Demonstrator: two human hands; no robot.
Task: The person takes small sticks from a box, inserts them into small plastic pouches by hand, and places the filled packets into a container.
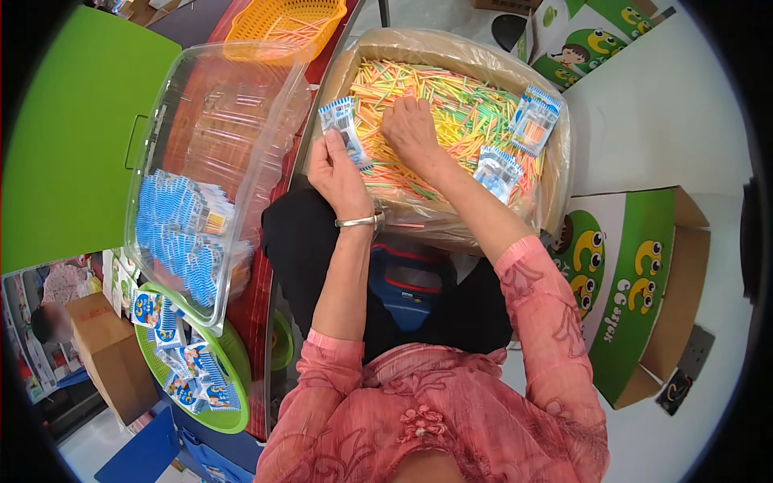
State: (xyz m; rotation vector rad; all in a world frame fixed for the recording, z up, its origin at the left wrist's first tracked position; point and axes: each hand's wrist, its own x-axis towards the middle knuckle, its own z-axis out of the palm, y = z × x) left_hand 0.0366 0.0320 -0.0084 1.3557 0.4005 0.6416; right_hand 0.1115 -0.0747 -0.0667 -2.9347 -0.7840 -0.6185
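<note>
My left hand (339, 179), with a metal bangle at its wrist, grips a small blue and white packet (344, 129) over the left edge of a plastic-lined box (451, 50). My right hand (411, 130) is in the box, its fingers curled down on the heap of thin coloured sticks (471, 109); what they hold, if anything, is hidden. Two more packets lie on the sticks, one at the right (535, 121) and one lower down (497, 172).
Left of the box, a clear plastic tub (233, 121) holds many blue packets. A green basket (235, 362) of packets stands below, an orange basket (286, 22) of sticks above. Green and white cartons (624, 274) stand at the right. A person is partly visible far left.
</note>
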